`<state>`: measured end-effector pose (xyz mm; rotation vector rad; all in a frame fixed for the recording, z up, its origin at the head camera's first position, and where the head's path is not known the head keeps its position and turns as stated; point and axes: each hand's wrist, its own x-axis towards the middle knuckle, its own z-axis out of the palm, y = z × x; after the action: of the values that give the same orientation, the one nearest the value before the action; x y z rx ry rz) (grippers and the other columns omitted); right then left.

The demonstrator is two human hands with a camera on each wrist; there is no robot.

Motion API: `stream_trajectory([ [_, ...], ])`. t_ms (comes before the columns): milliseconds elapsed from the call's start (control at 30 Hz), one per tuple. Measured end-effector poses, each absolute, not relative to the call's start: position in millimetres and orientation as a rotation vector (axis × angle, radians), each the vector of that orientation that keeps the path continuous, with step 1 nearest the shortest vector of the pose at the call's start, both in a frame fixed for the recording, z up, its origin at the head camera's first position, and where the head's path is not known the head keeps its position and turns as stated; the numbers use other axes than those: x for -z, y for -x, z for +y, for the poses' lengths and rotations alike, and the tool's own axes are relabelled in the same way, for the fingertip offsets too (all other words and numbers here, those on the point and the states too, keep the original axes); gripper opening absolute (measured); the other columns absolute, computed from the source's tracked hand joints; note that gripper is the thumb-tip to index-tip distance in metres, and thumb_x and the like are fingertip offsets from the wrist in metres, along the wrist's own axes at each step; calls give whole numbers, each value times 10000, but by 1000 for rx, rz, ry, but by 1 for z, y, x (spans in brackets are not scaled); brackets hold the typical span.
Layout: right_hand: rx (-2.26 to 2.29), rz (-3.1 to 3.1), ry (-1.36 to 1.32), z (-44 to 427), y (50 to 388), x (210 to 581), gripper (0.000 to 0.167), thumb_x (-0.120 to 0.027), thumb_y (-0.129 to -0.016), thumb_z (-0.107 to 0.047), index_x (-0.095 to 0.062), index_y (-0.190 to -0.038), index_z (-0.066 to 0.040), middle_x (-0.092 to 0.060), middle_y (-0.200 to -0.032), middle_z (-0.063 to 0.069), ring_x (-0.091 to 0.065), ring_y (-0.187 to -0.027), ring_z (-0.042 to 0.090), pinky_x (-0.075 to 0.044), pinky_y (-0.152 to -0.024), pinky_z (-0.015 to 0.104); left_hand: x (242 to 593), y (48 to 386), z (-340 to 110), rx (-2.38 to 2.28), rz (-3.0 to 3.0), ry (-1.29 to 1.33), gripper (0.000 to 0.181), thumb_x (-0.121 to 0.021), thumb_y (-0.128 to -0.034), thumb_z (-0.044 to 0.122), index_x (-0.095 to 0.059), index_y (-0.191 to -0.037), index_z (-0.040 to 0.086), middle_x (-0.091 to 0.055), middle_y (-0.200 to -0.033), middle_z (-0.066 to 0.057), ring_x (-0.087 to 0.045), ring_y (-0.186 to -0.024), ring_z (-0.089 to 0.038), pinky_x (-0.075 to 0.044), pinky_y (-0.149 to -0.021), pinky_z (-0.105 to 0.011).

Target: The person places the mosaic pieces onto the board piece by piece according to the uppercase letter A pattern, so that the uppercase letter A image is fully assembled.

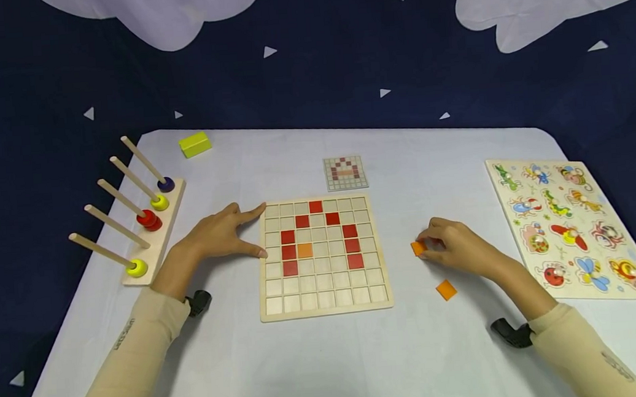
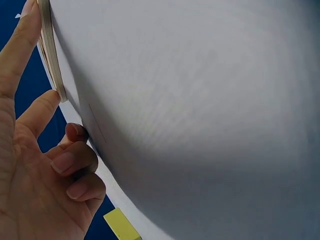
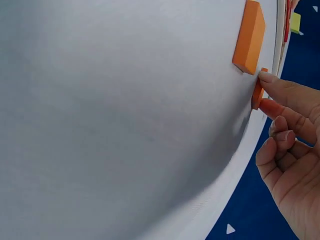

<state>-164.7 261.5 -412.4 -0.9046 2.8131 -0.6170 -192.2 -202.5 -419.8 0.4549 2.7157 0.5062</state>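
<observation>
A wooden grid board [image 1: 328,314] lies on the white table, holding several red tiles [image 1: 315,206] in an arch-like outline and one orange tile [image 1: 304,250]. My left hand [image 1: 215,233] touches the board's left edge with extended thumb and index finger; its other fingers are bent in the left wrist view. To the right of the board, my right hand [image 1: 457,247] pinches an orange square tile [image 1: 418,248] between thumb and finger, at or just above the tabletop. Another orange tile [image 1: 446,290] lies loose nearer me. Behind the board is a small pattern card [image 1: 346,173].
A wooden peg stand [image 1: 176,199] with coloured rings stands at the left, its pegs upright. A yellow block [image 1: 195,144] sits at the back left. On the right lies an insect picture puzzle board [image 1: 532,257], close to my right forearm. Dark cloth hangs behind the table.
</observation>
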Motion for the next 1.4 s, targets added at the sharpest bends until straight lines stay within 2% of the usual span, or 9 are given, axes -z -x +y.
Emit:
stream_trajectory([
  [567,655,2808,1078,251,170,409,136,-812,-799,-68,-735,-909,-46,-491,-739,-27,-437,-658,104,-376,-583,212,421,192,-203,-507,2721,-453,1080,-808,-658,672,-358,-1540,239,-515,-1013,-122,-456,-744,-203,-402,-661,-323],
  [1200,650,2645,1175,178,184,387,199,-799,-839,-167,-746,-976,-32,-559,-814,38,-543,-744,187,-449,-635,249,423,193,-204,-491,2725,-453,1092,-794,-649,703,-359,-1540,246,-513,-1011,-120,-454,-742,-203,-402,-649,-322],
  [1400,616,2608,1225,155,186,382,186,-787,-853,-180,-740,-954,-31,-515,-791,55,-483,-719,139,-420,-634,247,423,193,-202,-492,2719,-440,1098,-798,-645,701,-359,-1539,239,-521,-1024,-132,-460,-750,-208,-409,-656,-325],
])
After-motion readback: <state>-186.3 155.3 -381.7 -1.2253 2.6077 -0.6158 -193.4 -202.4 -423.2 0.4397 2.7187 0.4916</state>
